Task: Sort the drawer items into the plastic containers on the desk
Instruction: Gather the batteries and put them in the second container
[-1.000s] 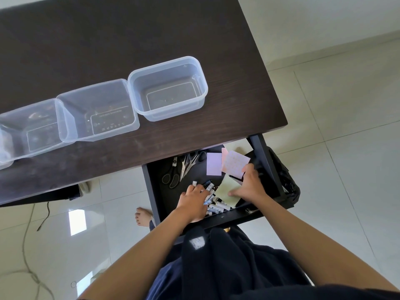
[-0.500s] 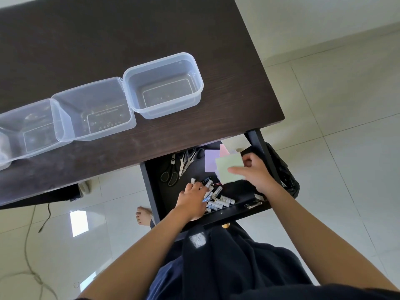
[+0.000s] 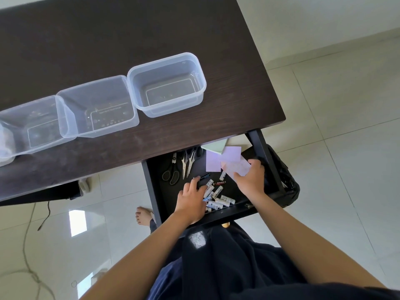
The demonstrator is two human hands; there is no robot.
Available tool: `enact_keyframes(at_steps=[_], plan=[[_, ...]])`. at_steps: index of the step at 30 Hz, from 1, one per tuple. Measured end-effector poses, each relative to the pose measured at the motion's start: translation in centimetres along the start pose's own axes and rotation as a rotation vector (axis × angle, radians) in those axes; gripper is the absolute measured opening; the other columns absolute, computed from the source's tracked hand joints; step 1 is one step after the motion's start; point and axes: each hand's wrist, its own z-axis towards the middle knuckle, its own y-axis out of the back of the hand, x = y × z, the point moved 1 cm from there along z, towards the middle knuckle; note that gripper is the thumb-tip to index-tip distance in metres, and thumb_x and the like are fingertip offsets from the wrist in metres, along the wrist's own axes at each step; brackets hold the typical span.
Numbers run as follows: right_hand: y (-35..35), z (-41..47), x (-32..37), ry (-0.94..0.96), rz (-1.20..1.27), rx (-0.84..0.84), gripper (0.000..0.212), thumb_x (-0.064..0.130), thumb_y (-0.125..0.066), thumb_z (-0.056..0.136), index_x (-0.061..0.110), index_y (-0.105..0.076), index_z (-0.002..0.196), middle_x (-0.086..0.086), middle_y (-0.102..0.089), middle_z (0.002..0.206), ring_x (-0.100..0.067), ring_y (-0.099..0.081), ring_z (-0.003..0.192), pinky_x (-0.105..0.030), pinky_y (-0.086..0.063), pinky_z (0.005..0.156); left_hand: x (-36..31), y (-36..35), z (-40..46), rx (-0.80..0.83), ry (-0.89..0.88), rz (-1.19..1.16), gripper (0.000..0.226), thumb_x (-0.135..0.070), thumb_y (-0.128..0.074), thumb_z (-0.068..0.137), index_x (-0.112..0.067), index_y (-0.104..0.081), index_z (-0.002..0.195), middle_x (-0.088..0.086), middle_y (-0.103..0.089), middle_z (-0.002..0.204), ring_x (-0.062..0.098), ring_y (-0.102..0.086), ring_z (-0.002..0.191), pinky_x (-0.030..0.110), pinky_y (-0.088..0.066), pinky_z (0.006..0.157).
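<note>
While the right hand (image 3: 251, 180) pinches a pale pink note (image 3: 236, 167) between thumb and fingers, the left hand (image 3: 191, 200) lies flat and spread on the batteries (image 3: 217, 197), gripping nothing that can be seen. Both hands are inside the open drawer (image 3: 238, 210). Just past the right hand lie two purple notes (image 3: 223, 159), overlapping, and beyond them a green note (image 3: 215, 146) peeks out from under the desk edge. Just past the left hand lie a black pen (image 3: 204, 176) and, farther on, scissors (image 3: 173, 172) and pliers (image 3: 187, 163).

Far above both hands, the dark wood desk (image 3: 129, 35) holds a row of clear tubs: one tub (image 3: 166, 83) with round corners, a second tub (image 3: 97, 105) touching it, and a third tub (image 3: 32, 124) farther left. They look empty. The floor (image 3: 335, 126) is shiny white tile, and a bare foot (image 3: 144, 215) rests on it by the left arm.

Half a second ago the right hand held the green note up; now that note lies at the back and the hand has a pink one. The left hand has stayed on the batteries.

The notes are thin paper squares. The batteries are small, smooth and round.
</note>
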Motion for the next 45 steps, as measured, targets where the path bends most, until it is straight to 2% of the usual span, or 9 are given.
enact_keyframes(at_steps=[3, 8, 13, 16, 19, 23, 31, 41, 45], plan=[[-0.4, 0.5, 0.0, -0.115, -0.063, 0.08, 0.082, 0.023, -0.078, 0.073, 0.015, -0.033, 0.141, -0.011, -0.028, 0.145, -0.036, -0.036, 0.13, -0.048, -0.044, 0.096, 0.1, -0.2, -0.1, 0.002, 0.025, 0.001, 0.059, -0.028, -0.052, 0.09, -0.026, -0.026, 0.143, 0.005, -0.002, 0.155, 0.03, -0.02, 0.136, 0.044, -0.033, 0.109], [-1.0, 0.7, 0.1, -0.193, -0.242, 0.168, 0.068, 0.031, -0.079, 0.065, 0.014, -0.045, 0.122, -0.013, -0.027, 0.137, -0.034, -0.034, 0.124, -0.044, -0.043, 0.092, 0.7, -0.4, -0.4, 0.066, 0.038, 0.021, 0.061, -0.027, -0.051, 0.091, -0.025, -0.023, 0.145, 0.002, 0.004, 0.157, 0.029, -0.018, 0.137, 0.045, -0.033, 0.109], [-0.9, 0.8, 0.1, -0.162, 0.132, 0.266, 0.049, 0.019, -0.079, 0.072, 0.008, -0.047, 0.108, -0.012, -0.061, 0.108, -0.021, -0.058, 0.085, -0.029, -0.048, 0.063, 1.0, -0.3, -0.6, 0.085, 0.031, -0.001, 0.057, -0.027, -0.05, 0.091, -0.025, -0.027, 0.143, -0.002, 0.004, 0.157, 0.029, -0.026, 0.132, 0.043, -0.039, 0.103], [-0.8, 0.9, 0.7, -0.174, 0.353, 0.311, 0.04, 0.015, -0.076, 0.079, 0.005, -0.052, 0.11, -0.014, -0.066, 0.101, -0.019, -0.062, 0.077, -0.029, -0.053, 0.066, 1.0, -0.1, -0.6, 0.087, -0.001, -0.012, 0.056, -0.026, -0.05, 0.09, -0.024, -0.03, 0.143, -0.004, -0.005, 0.156, 0.029, -0.032, 0.128, 0.042, -0.043, 0.098], [-0.7, 0.9, 1.1, -0.12, 0.51, 0.462, 0.028, 0.002, -0.065, 0.086, 0.011, -0.058, 0.111, -0.011, -0.067, 0.109, -0.022, -0.066, 0.094, -0.032, -0.053, 0.083, 1.2, 0.0, -0.6, 0.077, -0.014, -0.041, 0.054, -0.025, -0.048, 0.09, -0.025, -0.033, 0.142, -0.006, -0.011, 0.155, 0.029, -0.033, 0.129, 0.042, -0.044, 0.097], [-0.7, 0.8, 1.1, 0.209, 0.18, 0.504, 0.044, -0.002, -0.059, 0.086, 0.017, -0.058, 0.126, 0.006, -0.062, 0.115, -0.012, -0.059, 0.102, -0.018, -0.046, 0.083, 1.5, -0.2, -1.0, 0.028, -0.011, -0.064, 0.054, -0.025, -0.048, 0.09, -0.025, -0.033, 0.142, -0.005, -0.012, 0.154, 0.027, -0.035, 0.128, 0.042, -0.045, 0.097], [-1.4, 0.6, -1.0, 0.407, -0.472, 0.557, 0.034, 0.017, -0.064, 0.085, 0.024, -0.057, 0.117, 0.003, -0.061, 0.113, -0.019, -0.052, 0.113, -0.04, -0.045, 0.093, 1.9, -1.0, -1.2, 0.042, 0.176, -0.238, 0.073, -0.025, -0.054, 0.087, -0.025, -0.014, 0.147, 0.003, -0.021, 0.141, 0.027, -0.031, 0.126, 0.043, -0.048, 0.095], [-2.8, -0.2, 0.6, 0.531, -0.624, 0.573, 0.063, 0.024, -0.065, 0.082, 0.034, -0.038, 0.139, -0.003, -0.04, 0.126, -0.025, -0.035, 0.123, -0.044, -0.045, 0.094, 1.3, 0.6, 1.5, 0.118, 0.17, -0.277, 0.091, -0.024, -0.059, 0.084, -0.033, 0.004, 0.15, 0.006, -0.023, 0.133, 0.028, -0.031, 0.123, 0.037, -0.048, 0.093], [-3.0, -0.4, 0.5, 0.555, -0.695, 0.6, 0.055, 0.028, -0.064, 0.082, 0.03, -0.044, 0.133, -0.003, -0.037, 0.127, -0.026, -0.031, 0.124, -0.044, -0.039, 0.096, 0.9, 0.7, 1.9, 0.159, 0.149, -0.237, 0.089, -0.022, -0.057, 0.083, -0.035, 0.0, 0.15, 0.005, -0.023, 0.129, 0.026, -0.029, 0.121, 0.039, -0.05, 0.09]])
